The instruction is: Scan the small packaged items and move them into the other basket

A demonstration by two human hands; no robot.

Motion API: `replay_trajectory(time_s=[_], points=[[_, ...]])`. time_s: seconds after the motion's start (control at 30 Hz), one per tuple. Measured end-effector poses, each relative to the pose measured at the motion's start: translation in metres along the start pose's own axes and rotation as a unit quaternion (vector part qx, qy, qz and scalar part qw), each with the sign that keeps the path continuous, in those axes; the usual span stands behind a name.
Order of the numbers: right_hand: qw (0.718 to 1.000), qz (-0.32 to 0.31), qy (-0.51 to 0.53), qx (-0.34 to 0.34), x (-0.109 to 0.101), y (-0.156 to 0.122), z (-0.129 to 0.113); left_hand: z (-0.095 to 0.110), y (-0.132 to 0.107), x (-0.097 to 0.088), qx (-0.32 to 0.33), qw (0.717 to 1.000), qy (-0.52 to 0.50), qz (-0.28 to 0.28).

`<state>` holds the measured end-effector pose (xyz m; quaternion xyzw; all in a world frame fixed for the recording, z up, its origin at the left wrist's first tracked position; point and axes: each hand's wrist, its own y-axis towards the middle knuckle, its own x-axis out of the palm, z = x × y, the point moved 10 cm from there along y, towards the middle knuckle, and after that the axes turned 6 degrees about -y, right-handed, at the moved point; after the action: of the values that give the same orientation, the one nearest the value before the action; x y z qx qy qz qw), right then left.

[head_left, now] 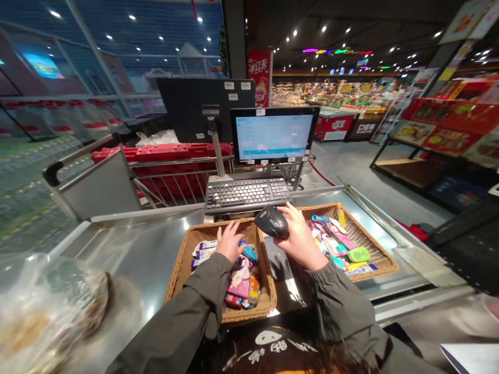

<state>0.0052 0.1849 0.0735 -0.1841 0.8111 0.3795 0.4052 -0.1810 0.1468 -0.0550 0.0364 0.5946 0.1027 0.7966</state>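
My right hand [299, 236] is closed round a black handheld barcode scanner [272, 222], held above the gap between two wicker baskets. My left hand [230, 241] reaches into the left wicker basket [183, 262], its fingers resting down on small colourful snack packets [242, 280]; whether it grips one is hidden. The right wicker basket [384, 259] holds more bright packets [338, 244]. Both arms wear grey-green sleeves.
A grey keyboard [247, 194] and a lit screen [273, 136] stand behind the baskets on a steel checkout counter [140, 249]. A blurred plastic bag [47, 306] fills the near left. Red baskets [163, 153], a metal rail and shop shelves [456, 130] lie beyond.
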Motion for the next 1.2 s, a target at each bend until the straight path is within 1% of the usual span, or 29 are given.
replay_trajectory(time_s=[0.1, 0.2, 0.27, 0.37, 0.47, 0.57, 0.7, 0.83, 0.93, 1.0, 1.1, 1.2], points=[[0.999, 0.026, -0.005, 0.019, -0.016, -0.004, 0.014, 0.028, 0.010, -0.018, 0.047, 0.998, -0.010, 0.033], [0.997, 0.064, -0.017, 0.043, -0.041, -0.011, 0.033, 0.065, 0.022, -0.026, 0.093, 0.994, -0.028, 0.046], [0.993, 0.095, -0.032, 0.064, -0.061, -0.019, 0.048, 0.093, 0.031, -0.026, 0.123, 0.990, -0.043, 0.046], [0.985, 0.136, -0.055, 0.087, -0.094, -0.033, 0.068, 0.135, 0.048, -0.016, 0.166, 0.984, -0.065, 0.029], [0.974, 0.170, -0.081, 0.125, -0.123, -0.051, 0.090, 0.170, 0.070, 0.002, 0.193, 0.978, -0.079, 0.014], [0.965, 0.187, -0.111, 0.143, -0.144, -0.066, 0.108, 0.198, 0.096, 0.025, 0.195, 0.977, -0.086, 0.006], [0.956, 0.203, -0.151, 0.147, -0.161, -0.079, 0.130, 0.233, 0.132, 0.061, 0.187, 0.979, -0.082, -0.010], [0.950, 0.207, -0.161, 0.171, -0.169, -0.087, 0.153, 0.263, 0.159, 0.100, 0.184, 0.980, -0.067, -0.031], [0.948, 0.212, -0.158, 0.179, -0.174, -0.091, 0.166, 0.279, 0.175, 0.131, 0.175, 0.981, -0.054, -0.063], [0.947, 0.213, -0.157, 0.181, -0.176, -0.092, 0.174, 0.287, 0.182, 0.148, 0.173, 0.981, -0.049, -0.079], [0.946, 0.211, -0.159, 0.188, -0.179, -0.093, 0.187, 0.295, 0.190, 0.167, 0.171, 0.979, -0.042, -0.099], [0.945, 0.207, -0.159, 0.198, -0.178, -0.093, 0.198, 0.299, 0.194, 0.182, 0.162, 0.979, -0.031, -0.120]])
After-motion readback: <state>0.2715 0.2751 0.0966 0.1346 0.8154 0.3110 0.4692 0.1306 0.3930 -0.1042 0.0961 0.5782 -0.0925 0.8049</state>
